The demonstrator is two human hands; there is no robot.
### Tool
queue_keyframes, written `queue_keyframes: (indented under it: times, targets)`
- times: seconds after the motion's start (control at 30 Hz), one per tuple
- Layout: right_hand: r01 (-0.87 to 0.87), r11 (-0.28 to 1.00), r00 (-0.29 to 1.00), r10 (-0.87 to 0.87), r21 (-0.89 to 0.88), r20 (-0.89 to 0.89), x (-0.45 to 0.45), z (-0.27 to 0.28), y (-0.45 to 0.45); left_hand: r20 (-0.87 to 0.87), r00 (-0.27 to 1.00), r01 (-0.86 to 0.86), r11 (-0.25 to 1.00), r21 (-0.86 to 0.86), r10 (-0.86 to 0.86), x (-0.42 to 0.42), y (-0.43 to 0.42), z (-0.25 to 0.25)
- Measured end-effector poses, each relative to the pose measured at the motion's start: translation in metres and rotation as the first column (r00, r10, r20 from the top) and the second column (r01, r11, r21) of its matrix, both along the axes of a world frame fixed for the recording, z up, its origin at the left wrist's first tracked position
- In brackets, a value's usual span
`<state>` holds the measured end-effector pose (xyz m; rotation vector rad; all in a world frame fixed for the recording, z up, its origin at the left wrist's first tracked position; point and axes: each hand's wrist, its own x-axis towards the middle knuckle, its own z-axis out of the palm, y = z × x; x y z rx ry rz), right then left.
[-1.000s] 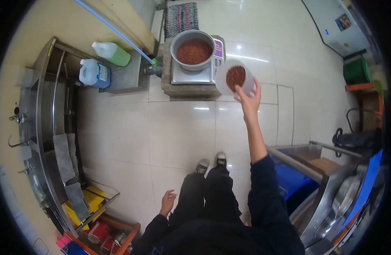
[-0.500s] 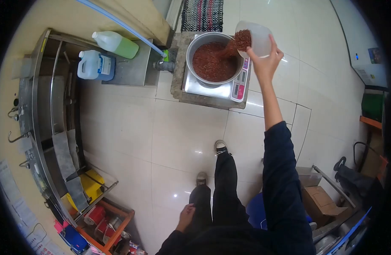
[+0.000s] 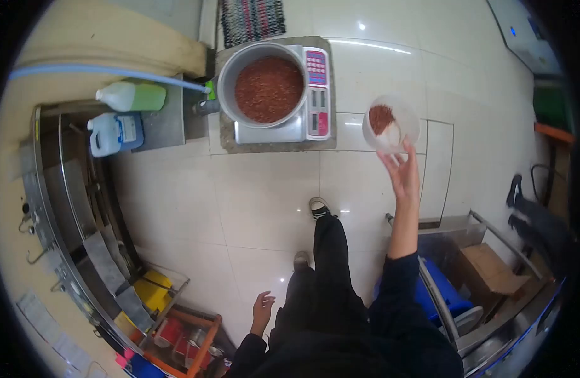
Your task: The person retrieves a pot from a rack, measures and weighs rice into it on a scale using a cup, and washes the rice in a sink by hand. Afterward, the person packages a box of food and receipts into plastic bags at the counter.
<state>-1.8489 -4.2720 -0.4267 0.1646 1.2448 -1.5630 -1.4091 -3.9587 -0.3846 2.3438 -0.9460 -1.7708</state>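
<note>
Basically, a translucent plastic tub (image 3: pixel 406 117) is in my R hand (image 3: pixel 404 175), held out above the tiled floor (image 3: pixel 271 183), well to the R of a scale (image 3: pixel 318 96). My fingers & thumb grip the tub's near side; its mouth faces up toward the cam, w/ red-brown bits (image 3: pixel 382 118) gathered at the far L & pale plastic showing nearer my hand.

L of that, a round metal pot (image 3: pixel 227 85) sits on the scale, w/ similar red-brown bits spread across its inside. Scale has a purple & pink panel along its R side, digits too small to read, & rests on a grey slab (image 3: pixel 283 147).

My L hand (image 3: pixel 263 307) is low, nr my leg, relaxed & free, fingers part-curled.

Beyond the slab: a woven rug (image 3: pixel 252 19). Off L, a green-liquid jug (image 3: pixel 132 97) & a blue-liquid jug (image 3: pixel 116 134) are side by side on a steel surface (image 3: pixel 165 121).

Btm L: an orange crate (image 3: pixel 203 346) w/ red items. Btm R: a blue container (image 3: pixel 436 291) beside an open cardboard box (image 3: pixel 489 269). Far R: another person's dark-trousered legs (image 3: pixel 539 215).
</note>
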Motion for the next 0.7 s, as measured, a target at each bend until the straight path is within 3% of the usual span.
queue_keyframes:
  times: [0.2, 0.47, 0.6, 0.7]
  targets:
    - [0.091, 0.992, 0.995, -0.093, 0.083, 0.025, -0.008, -0.005, 0.118, -0.065, 0.986, 0.161, 0.980, 0.119, -0.154, -0.025, -0.014, 0.004]
    - [0.199, 0.979, 0.975, -0.195, -0.032, 0.110, 0.007, 0.045, 0.246, -0.210, 0.931, 0.285, 0.953, -0.097, -0.300, -0.070, -0.079, 0.006]
    - [0.297, 0.951, 0.949, -0.285, -0.087, 0.132, 0.025, 0.078, 0.311, -0.232, 0.892, 0.363, 0.920, -0.148, -0.389, -0.047, -0.065, -0.002]
    - [0.355, 0.932, 0.933, -0.348, -0.072, 0.092, 0.052, 0.104, 0.373, -0.185, 0.850, 0.485, 0.870, -0.088, -0.493, -0.017, -0.039, -0.011]
